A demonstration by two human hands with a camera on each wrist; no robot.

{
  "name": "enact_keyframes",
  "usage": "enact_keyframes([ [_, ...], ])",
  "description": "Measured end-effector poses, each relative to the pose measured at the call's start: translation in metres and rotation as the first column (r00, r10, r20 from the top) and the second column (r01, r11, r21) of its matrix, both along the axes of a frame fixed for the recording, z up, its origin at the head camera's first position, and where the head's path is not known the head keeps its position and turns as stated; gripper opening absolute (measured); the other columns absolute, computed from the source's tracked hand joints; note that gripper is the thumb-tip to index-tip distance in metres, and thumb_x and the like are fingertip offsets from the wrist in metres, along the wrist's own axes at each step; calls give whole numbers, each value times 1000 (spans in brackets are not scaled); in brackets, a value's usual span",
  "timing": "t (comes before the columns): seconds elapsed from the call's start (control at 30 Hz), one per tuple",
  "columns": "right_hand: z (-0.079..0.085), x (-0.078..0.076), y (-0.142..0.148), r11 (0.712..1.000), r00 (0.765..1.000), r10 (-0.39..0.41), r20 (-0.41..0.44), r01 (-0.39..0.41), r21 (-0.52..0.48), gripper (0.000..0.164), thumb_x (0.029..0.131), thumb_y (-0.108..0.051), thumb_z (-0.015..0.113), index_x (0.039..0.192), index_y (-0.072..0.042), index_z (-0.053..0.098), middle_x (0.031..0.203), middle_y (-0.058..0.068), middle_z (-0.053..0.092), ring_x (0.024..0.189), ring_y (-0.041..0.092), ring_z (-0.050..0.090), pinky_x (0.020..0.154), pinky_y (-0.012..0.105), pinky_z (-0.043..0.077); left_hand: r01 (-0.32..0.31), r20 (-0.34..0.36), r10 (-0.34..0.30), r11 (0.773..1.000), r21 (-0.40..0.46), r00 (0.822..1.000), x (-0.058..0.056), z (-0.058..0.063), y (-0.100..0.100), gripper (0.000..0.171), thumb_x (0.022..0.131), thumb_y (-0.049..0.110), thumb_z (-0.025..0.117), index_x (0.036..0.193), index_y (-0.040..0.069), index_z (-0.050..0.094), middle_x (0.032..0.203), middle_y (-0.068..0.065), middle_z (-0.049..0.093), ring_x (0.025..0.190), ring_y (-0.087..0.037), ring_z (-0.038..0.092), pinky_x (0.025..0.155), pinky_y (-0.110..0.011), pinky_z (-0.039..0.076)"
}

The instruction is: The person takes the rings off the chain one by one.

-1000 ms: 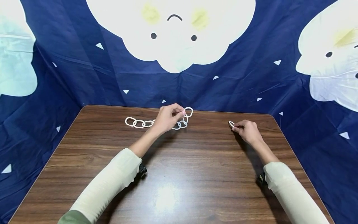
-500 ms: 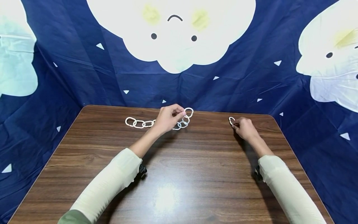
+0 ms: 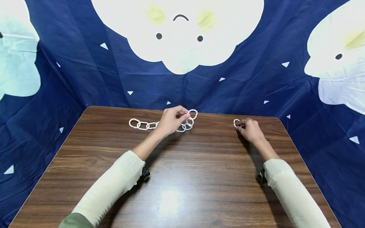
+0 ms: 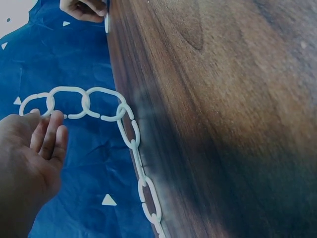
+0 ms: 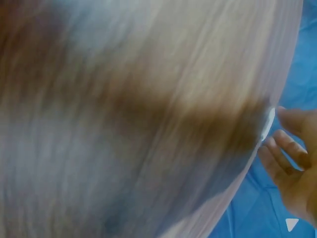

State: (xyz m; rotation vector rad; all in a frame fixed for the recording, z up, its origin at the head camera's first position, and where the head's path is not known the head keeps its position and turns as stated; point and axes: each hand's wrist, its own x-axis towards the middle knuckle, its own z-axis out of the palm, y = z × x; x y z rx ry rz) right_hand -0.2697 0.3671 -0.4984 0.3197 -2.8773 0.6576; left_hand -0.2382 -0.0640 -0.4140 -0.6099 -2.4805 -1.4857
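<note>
A white plastic chain (image 3: 143, 125) of several oval links lies near the far edge of the wooden table. My left hand (image 3: 170, 120) pinches it near its right end, where the end link (image 3: 196, 113) sticks up past the fingertips. In the left wrist view, the lifted chain (image 4: 69, 90) bends down from the left hand (image 4: 37, 153) toward the table edge. To the right, my right hand (image 3: 251, 129) pinches a single loose white link (image 3: 235, 123) close over the table. In the right wrist view only a sliver of that link (image 5: 269, 124) shows by the right hand (image 5: 292, 158).
The brown wooden table (image 3: 182, 167) has rounded far corners. Dark blue cloth (image 3: 148, 84) with white clouds and small triangles hangs behind it and on both sides. A small black device (image 3: 145, 173) sits at the left cuff, another (image 3: 262, 176) at the right cuff.
My right hand has turned the loose link, so its oval shows wider than a second ago. The left hand keeps its pinch on the chain with almost no movement.
</note>
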Motion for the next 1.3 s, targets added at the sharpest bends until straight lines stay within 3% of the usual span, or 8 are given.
enact_keyframes([
  [0.07,7,4,-7,1000,1000,-10,-16,10,-23,19,98,-29,87,107,-14,86,105,12,79,96,30,73,87,44,59,2,-2,-2,1000,2,1000,0,0,0,10,105,15,82,107,6,83,101,-9,87,91,-19,77,86,-30,59],
  [0.2,44,28,-41,999,1000,19,0,-18,-50,19,101,-17,82,113,-2,84,116,24,80,105,43,77,93,59,62,1,6,-1,1000,6,1000,0,-1,0,10,105,15,82,108,5,83,101,-9,86,90,-17,76,85,-28,59],
  [0.33,64,41,-65,998,999,49,12,-49,-27,21,105,-13,78,120,2,82,122,27,79,112,47,78,98,63,62,-2,11,2,1000,9,1000,1,0,0,10,105,14,82,108,5,83,101,-9,86,89,-16,76,84,-26,58],
  [0.5,70,43,-81,997,997,81,-3,-81,-3,22,105,-12,78,123,1,82,125,26,80,109,45,77,97,60,62,4,22,-4,1000,16,1000,3,1,2,10,105,14,82,108,4,83,101,-11,86,90,-17,76,84,-25,58],
  [0.87,87,49,-117,976,980,198,-29,-200,-84,23,104,-14,80,124,-2,83,126,22,81,111,41,80,98,57,66,12,22,-12,999,30,1000,3,1,4,8,103,9,82,108,3,82,101,-12,86,91,-23,78,88,-33,61],
  [1.3,101,47,-152,942,959,279,-42,-282,-180,19,104,-15,82,120,-5,85,119,16,84,106,32,81,95,54,67,1,3,-1,1000,16,1000,5,-1,2,11,103,10,82,110,1,83,101,-12,86,90,-21,78,84,-27,60],
])
